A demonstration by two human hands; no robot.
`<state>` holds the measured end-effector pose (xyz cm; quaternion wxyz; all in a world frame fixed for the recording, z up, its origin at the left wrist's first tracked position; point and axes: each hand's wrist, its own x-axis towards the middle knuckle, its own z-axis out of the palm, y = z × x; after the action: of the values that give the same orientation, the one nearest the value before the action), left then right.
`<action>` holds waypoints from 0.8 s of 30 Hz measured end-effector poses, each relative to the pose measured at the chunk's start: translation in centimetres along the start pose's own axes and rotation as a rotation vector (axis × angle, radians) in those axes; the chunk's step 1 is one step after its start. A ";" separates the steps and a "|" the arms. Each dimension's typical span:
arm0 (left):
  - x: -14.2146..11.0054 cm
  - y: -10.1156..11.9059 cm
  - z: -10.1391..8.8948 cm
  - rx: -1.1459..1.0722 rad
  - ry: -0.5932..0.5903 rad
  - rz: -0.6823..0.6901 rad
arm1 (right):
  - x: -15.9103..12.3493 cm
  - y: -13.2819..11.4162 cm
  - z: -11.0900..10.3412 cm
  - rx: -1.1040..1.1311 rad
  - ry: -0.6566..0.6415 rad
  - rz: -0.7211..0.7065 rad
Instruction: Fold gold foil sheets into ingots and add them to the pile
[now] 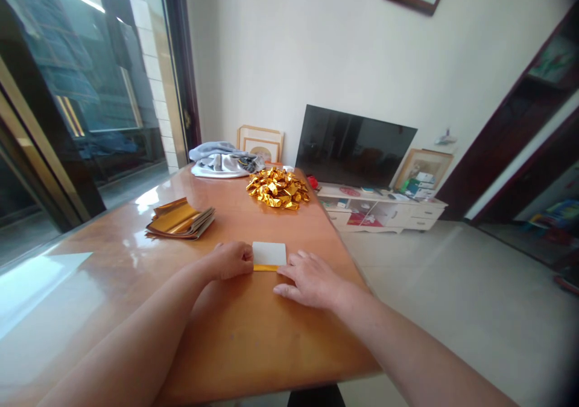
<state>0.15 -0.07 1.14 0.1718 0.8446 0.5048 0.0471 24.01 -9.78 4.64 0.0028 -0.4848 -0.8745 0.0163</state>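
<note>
Left hand: fingers curled at the left edge of the pale sheet.
Right hand: fingers extended at the near right corner.
Pale sheet: flat between both hands, gold strip along its near edge.
Gold stack: beyond the left hand, leftward.
Gold pile: beyond both hands.
Table: beneath both hands.
</note>
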 end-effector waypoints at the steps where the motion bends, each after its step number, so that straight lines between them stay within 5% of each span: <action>1: 0.0 0.0 0.0 -0.002 -0.003 -0.003 | -0.2 0.2 -0.1 0.000 -0.004 0.013; 14: 0.4 0.7 -0.5 0.023 -0.064 -0.070 | -0.7 1.7 -0.6 0.019 0.023 0.034; 24: 0.5 2.4 -1.8 0.044 -0.126 -0.127 | 2.3 4.5 -0.6 0.221 0.033 0.183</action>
<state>1.91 -0.26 3.63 0.1874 0.8158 0.5464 -0.0280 26.64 -5.43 5.06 0.0689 -0.5594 -0.8194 0.1047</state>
